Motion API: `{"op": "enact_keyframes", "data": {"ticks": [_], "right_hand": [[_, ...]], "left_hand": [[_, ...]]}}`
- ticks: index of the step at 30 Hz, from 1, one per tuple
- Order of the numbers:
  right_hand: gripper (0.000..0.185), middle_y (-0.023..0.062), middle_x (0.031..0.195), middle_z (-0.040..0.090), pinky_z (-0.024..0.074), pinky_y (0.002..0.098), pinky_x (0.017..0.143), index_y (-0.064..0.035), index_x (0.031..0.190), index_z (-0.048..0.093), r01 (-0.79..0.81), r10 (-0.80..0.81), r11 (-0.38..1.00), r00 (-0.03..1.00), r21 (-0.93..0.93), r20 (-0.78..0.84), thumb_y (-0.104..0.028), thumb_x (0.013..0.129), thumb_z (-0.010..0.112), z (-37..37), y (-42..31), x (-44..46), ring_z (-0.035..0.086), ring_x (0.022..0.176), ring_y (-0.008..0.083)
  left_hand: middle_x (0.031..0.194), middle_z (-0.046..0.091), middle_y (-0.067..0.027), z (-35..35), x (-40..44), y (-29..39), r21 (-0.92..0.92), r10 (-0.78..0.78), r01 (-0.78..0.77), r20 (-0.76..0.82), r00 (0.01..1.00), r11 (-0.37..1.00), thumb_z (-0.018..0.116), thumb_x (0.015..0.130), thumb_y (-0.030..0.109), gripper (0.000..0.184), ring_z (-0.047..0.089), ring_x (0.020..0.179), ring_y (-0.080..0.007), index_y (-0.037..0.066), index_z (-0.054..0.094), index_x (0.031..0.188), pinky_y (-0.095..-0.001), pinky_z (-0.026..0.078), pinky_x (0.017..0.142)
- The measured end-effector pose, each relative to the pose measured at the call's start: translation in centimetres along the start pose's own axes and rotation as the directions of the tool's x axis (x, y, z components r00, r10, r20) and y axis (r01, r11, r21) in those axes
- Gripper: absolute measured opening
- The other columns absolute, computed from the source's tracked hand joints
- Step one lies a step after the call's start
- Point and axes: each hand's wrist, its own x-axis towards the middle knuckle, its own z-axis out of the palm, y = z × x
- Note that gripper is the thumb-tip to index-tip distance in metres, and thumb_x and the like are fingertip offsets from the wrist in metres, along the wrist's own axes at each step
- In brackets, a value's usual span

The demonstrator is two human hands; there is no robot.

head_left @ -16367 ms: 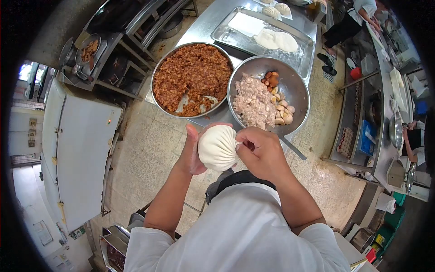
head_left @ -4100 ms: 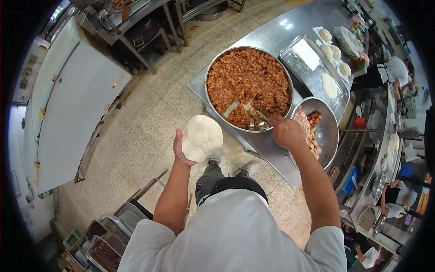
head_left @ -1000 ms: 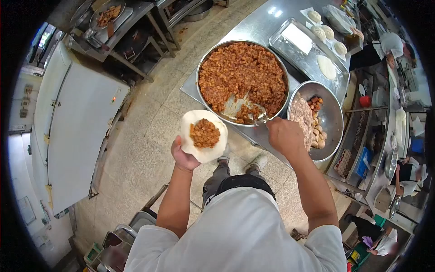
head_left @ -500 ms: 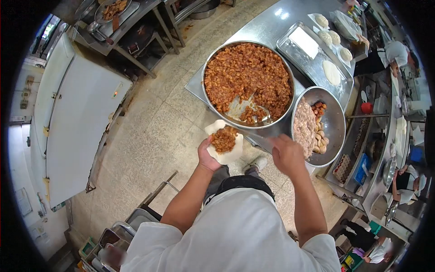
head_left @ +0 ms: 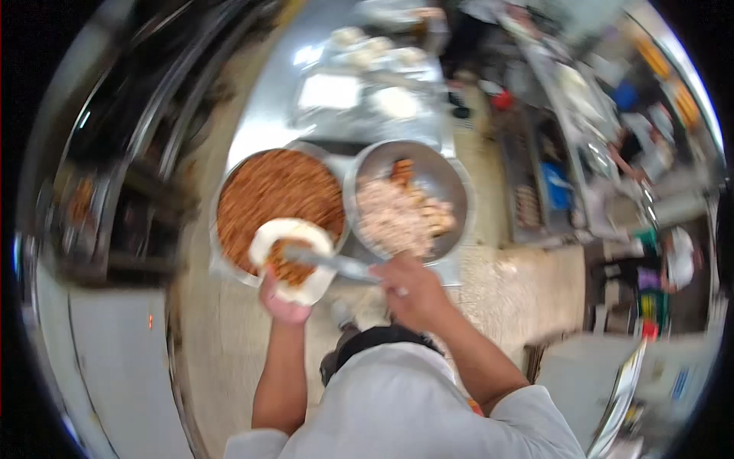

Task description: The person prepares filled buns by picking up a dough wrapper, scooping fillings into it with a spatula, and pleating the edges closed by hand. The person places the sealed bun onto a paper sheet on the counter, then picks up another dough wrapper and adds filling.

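A flat round of pale dough [head_left: 315, 284] lies across my left hand [head_left: 284, 303], its fingers curled under the edge. Chunky reddish-brown filling [head_left: 287, 269] is heaped in the middle of the dough. My right hand [head_left: 414, 294] grips a flat metal spatula [head_left: 348, 266], whose blade reaches left onto the filling. Behind the dough is a wide round pan [head_left: 219, 249] of the same brown filling. Near my right hand stands a steel bowl [head_left: 459, 180] with pale minced meat [head_left: 390, 218], darker pieces and beige chunks. Motion blurs the view.
The metal table [head_left: 264, 115] bears a tray [head_left: 306, 126] with a white slab and a flat dough round [head_left: 396, 102]. Several pale buns [head_left: 376, 47] sit farther back. A white cabinet [head_left: 126, 359] stands left. At far right are shelves and a co-worker [head_left: 678, 260].
The view has swung to the right, so the pan and bowl appear farther left. The dough now overlaps the pan's near edge in view. The spatula blade shows more clearly on the filling.
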Motion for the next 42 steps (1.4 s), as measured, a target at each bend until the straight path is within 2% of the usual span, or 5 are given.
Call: {"op": "enact_keyframes", "data": {"ticks": [9, 13, 22, 33, 42], "right_hand": [[0.033, 0.0094, 0.090, 0.057, 0.0516, 0.0390, 0.064, -0.0115, 0.113, 0.065, -0.261, 0.211, 0.963, 0.885, -0.066, -0.415, -0.002, 0.081, 0.063, -8.5, -0.4, -8.8, 0.062, 0.080, 0.0284], [0.034, 0.0095, 0.090, 0.055, 0.0523, 0.0403, 0.066, -0.0112, 0.116, 0.063, -0.316, 0.264, 0.949, 0.821, -0.018, -0.506, -0.004, 0.083, 0.062, -11.7, 0.3, -13.4, 0.062, 0.079, 0.0298], [0.033, 0.0097, 0.090, 0.056, 0.0527, 0.0373, 0.063, -0.0100, 0.114, 0.063, -0.403, 0.317, 0.915, 0.716, 0.002, -0.622, -0.002, 0.083, 0.061, -14.9, 1.9, -22.2, 0.063, 0.075, 0.0265], [0.031, 0.0071, 0.095, 0.056, 0.0545, 0.0385, 0.066, -0.0134, 0.115, 0.065, -0.625, 0.477, 0.777, 0.661, -0.073, -0.579, -0.010, 0.084, 0.061, -16.5, 3.5, -29.4, 0.063, 0.084, 0.0267], [0.032, 0.0097, 0.088, 0.057, 0.0521, 0.0367, 0.061, -0.0110, 0.113, 0.065, -0.549, 0.443, 0.831, 0.560, 0.086, -0.700, -0.001, 0.084, 0.061, -18.2, 3.5, -33.1, 0.063, 0.072, 0.0265]], "left_hand": [[0.149, 0.047, -0.0133, 6.0, 6.4, -10.1, -0.001, -0.344, 0.350, 0.184, 0.921, 0.937, 0.058, 0.096, 0.038, 0.062, 0.045, 0.135, -0.0347, 0.005, 0.042, 0.146, -0.0569, 0.034, 0.113], [0.148, 0.048, -0.0136, 6.9, 7.3, -13.6, 0.314, -0.635, 0.573, 0.146, 0.759, 0.757, 0.059, 0.094, 0.036, 0.066, 0.048, 0.134, -0.0342, 0.003, 0.039, 0.148, -0.0522, 0.037, 0.113], [0.143, 0.052, -0.0152, 9.3, 3.4, -24.8, 0.168, -0.787, 0.769, 0.157, 0.596, 0.616, 0.059, 0.092, 0.036, 0.064, 0.051, 0.130, -0.0332, 0.005, 0.043, 0.145, -0.0529, 0.038, 0.111], [0.143, 0.050, -0.0188, 11.8, -1.9, -33.9, 0.200, -0.789, 0.766, 0.073, 0.610, 0.611, 0.061, 0.087, 0.031, 0.068, 0.048, 0.132, -0.0363, 0.003, 0.040, 0.146, -0.0542, 0.037, 0.112], [0.144, 0.050, -0.0160, 12.1, -4.0, -36.4, 0.123, -0.776, 0.770, 0.188, 0.601, 0.626, 0.061, 0.089, 0.029, 0.064, 0.046, 0.134, -0.0343, 0.004, 0.042, 0.145, -0.0546, 0.033, 0.115]]}}
